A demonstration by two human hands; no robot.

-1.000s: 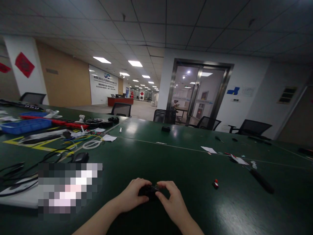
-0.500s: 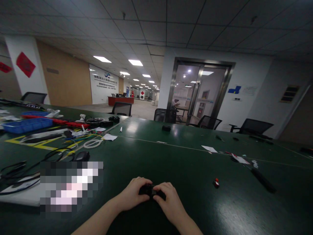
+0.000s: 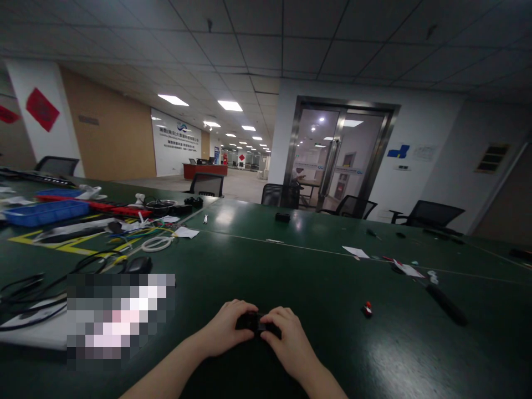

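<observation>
- A dark green table (image 3: 316,277) filled the foreground, glass doors (image 3: 320,155) beyond it.
- The small black object (image 3: 249,321) lay between the two hands, its longer side seemingly running left to right; neither hand was nearer, as both touched it.
- The left hand (image 3: 222,330) gripped its left end, thumb below and fingers curled over.
- The right hand (image 3: 291,338) pinched its right end, the forearms angling inward.
- Farther right sat a red-and-white piece (image 3: 367,310); to the left, a black mouse (image 3: 139,265).
</observation>
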